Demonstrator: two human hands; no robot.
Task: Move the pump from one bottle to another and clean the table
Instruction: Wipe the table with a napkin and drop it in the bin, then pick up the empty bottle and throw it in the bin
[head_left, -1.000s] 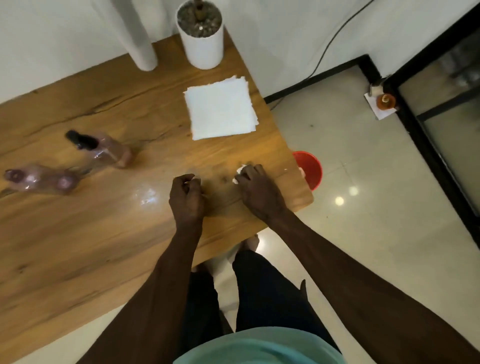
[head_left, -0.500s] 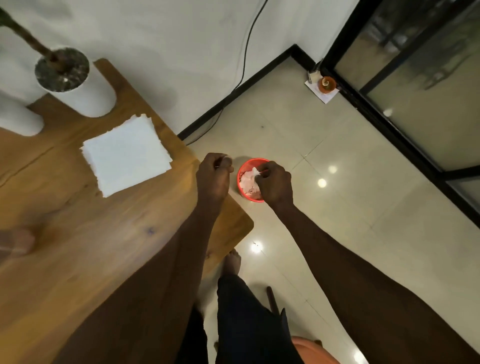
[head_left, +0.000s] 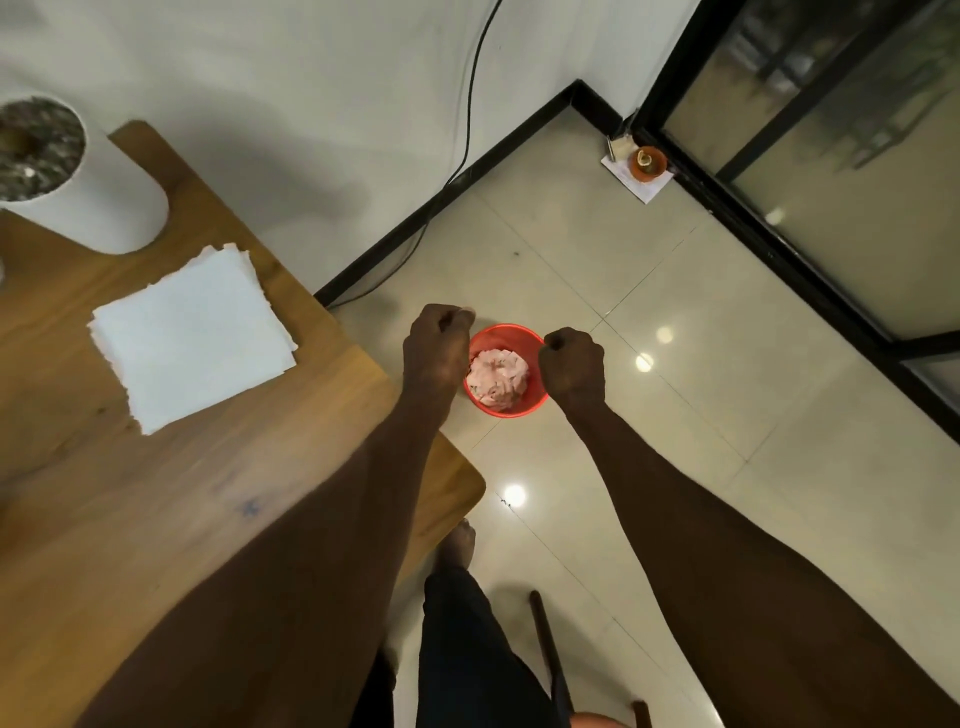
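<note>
Both of my hands hover over a small red bin (head_left: 506, 331) that stands on the floor just past the table's right corner. My left hand (head_left: 436, 348) is a closed fist at the bin's left rim, and nothing shows in it. My right hand (head_left: 571, 366) is a closed fist at the right rim, also with nothing visible. A crumpled pinkish-white tissue (head_left: 496, 379) lies inside the bin. The wooden table (head_left: 156, 493) fills the left side. Neither the bottles nor the pump are in view.
A stack of white napkins (head_left: 192, 332) lies on the table near a white planter (head_left: 88, 202). A black cable (head_left: 470, 104) runs down the wall. A small orange pot (head_left: 647, 163) sits on paper by the black-framed glass door (head_left: 831, 156). A dark chair leg (head_left: 545, 649) stands near my foot.
My view swung right from the table to the floor bin. Both hands left the tabletop and moved over the bin. The tissue my right hand held now lies in the bin.
</note>
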